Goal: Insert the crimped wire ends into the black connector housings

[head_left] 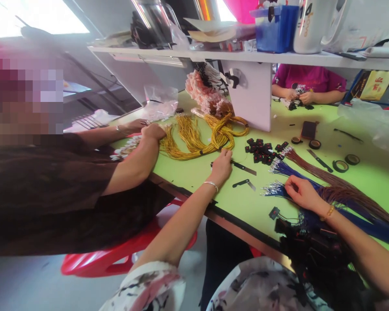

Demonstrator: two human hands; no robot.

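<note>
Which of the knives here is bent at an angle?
The small knife nearest the table's front edge: its blade angles from its handle. The knife beside the left hand and the knife near the tape rolls lie straight.

Right edge cuts off brown wires [314,168]. Whether left hand [221,166] holds anything is unclear. Shelf [214,54] hides head of far worker [322,79].
</note>
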